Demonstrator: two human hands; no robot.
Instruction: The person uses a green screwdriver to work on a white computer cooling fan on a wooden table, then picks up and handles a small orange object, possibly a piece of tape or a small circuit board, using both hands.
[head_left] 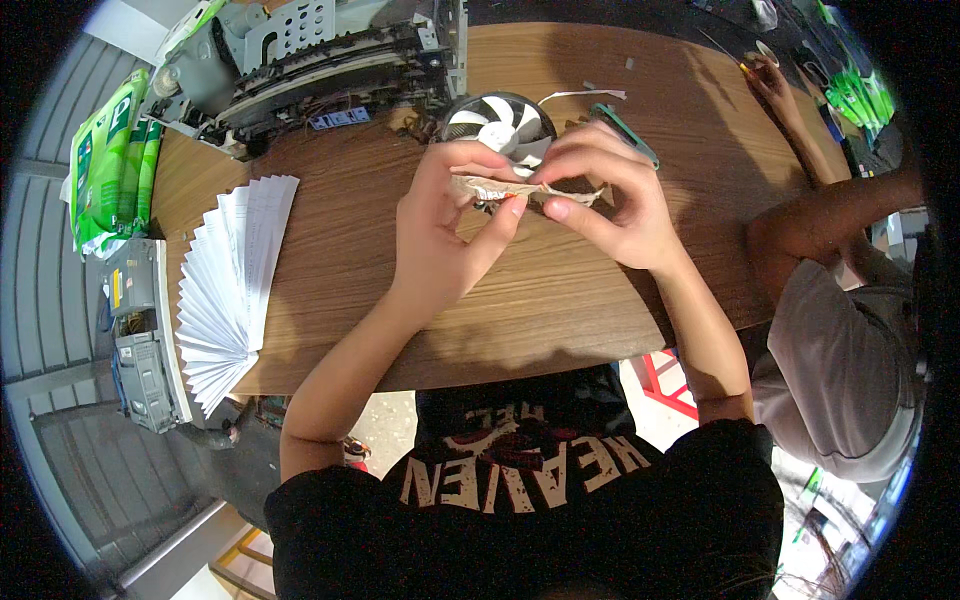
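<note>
A narrow, crumpled strip of brown paper wrapper [497, 189] with some print is stretched between my two hands above the wooden table. My left hand [440, 222] pinches its left part, thumb below and fingers above. On the other side, my right hand [615, 205] grips the right part between thumb and fingers, and a ragged end sticks out past the thumb. Just beyond my hands lies a round fan [497, 122] with white blades in a dark housing, partly hidden by my fingers. A flat teal-edged object [628, 135] rests behind my right hand, its kind unclear.
An opened machine chassis [330, 75] fills the table's far left. Pleated white paper [232, 290] fans out at the left edge, near green packages [112, 165] and a grey device [140, 335]. A thin white strip [585, 95] lies beyond the fan. Another person's arm [815, 145] reaches in from the right.
</note>
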